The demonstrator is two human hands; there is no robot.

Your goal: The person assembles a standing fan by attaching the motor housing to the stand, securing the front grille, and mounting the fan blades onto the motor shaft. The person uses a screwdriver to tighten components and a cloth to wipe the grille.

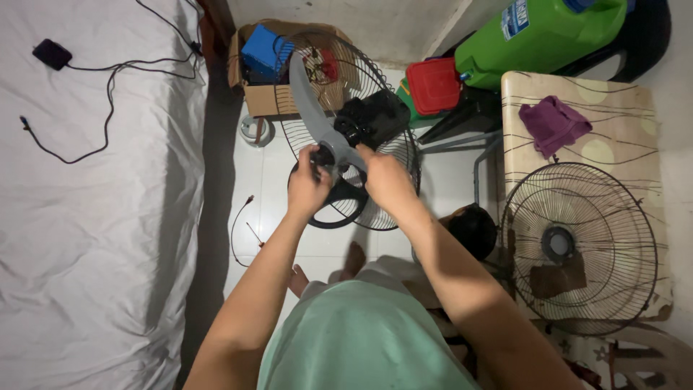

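A stand fan with a black motor housing [375, 115] and a wire rear guard [339, 72] stands on the floor below me. Its grey blade [307, 94] sits at the hub. My left hand [308, 180] is closed around the blade hub from the left. My right hand [382, 177] grips the same hub from the right. The hub itself is mostly hidden by my fingers. The round black fan base [343, 206] shows beneath my hands.
The removed front wire guard [577, 245] lies on a patterned table [621, 101] at right with a purple cloth [552, 123]. A cardboard box [267, 97], red container [433, 83] and green jug [541, 32] stand behind. A white-sheeted bed [94, 217] carries a black cable [108, 87].
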